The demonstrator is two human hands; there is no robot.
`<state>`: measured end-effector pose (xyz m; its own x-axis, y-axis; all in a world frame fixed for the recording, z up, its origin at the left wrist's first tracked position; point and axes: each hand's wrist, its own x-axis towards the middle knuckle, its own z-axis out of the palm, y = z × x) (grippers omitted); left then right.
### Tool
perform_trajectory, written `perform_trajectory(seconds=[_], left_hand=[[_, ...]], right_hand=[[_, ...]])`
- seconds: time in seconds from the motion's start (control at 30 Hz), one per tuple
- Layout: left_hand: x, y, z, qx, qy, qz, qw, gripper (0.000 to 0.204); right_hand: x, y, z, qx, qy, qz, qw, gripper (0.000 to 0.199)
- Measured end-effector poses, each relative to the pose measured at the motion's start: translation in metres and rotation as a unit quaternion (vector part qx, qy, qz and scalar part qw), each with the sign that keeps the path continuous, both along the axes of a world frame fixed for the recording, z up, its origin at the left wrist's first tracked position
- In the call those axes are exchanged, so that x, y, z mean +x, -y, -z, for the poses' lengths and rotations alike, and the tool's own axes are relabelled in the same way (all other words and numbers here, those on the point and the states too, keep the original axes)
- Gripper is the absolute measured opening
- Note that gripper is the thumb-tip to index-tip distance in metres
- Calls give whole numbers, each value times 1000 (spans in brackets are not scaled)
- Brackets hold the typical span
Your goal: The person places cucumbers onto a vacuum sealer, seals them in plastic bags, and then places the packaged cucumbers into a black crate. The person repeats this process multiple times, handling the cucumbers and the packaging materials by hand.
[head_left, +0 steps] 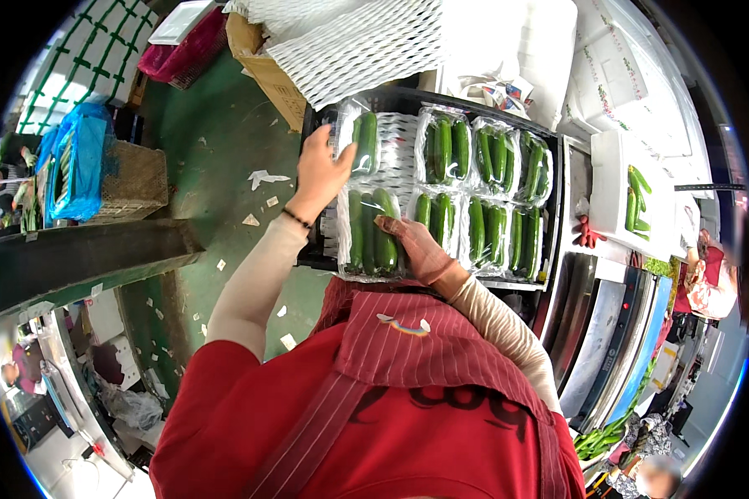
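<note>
Several clear-wrapped packs of green cucumbers lie in rows in a black crate (555,195). My right hand (423,249), in a thin pinkish glove, grips the near-left cucumber pack (359,233) at its right side; the fingers under it are hidden. Bare and with thumb and fingers apart, my left hand (324,166) is over the crate's left rim, beside the far-left cucumber pack (364,141). Whether it touches that wrap I cannot tell. White foam netting (397,150) shows in the gap between the far-left pack and the far-middle pack (446,148).
White foam net sheets (358,50) overhang a cardboard box (266,71) behind the crate. To the right are a white foam box (609,187) with loose cucumbers and red gloves (588,233). A blue-lined crate (83,166) stands left, past scraps on the green floor. Other people are far right.
</note>
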<state>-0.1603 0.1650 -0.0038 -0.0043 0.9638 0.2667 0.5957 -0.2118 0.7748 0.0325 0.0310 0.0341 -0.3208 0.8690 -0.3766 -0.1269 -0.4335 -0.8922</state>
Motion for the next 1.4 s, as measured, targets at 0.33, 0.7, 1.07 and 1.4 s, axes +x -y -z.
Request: perform_trajectory(seconds=[0.33, 0.7, 1.07, 1.4], left_hand=[[49, -45, 42, 84, -357, 221, 904, 55], [3, -49, 10, 101, -255, 193, 942, 70], [13, -54, 13, 92, -226, 160, 956, 50], [16, -56, 17, 69, -234, 150, 958, 52]], right_hand=[[20, 12, -35, -61, 18, 84, 994, 35], [36, -37, -10, -47, -23, 213, 976, 42], [-6, -156, 17, 25, 441, 177, 879, 74], [5, -160, 60, 60, 459, 111, 880, 68]])
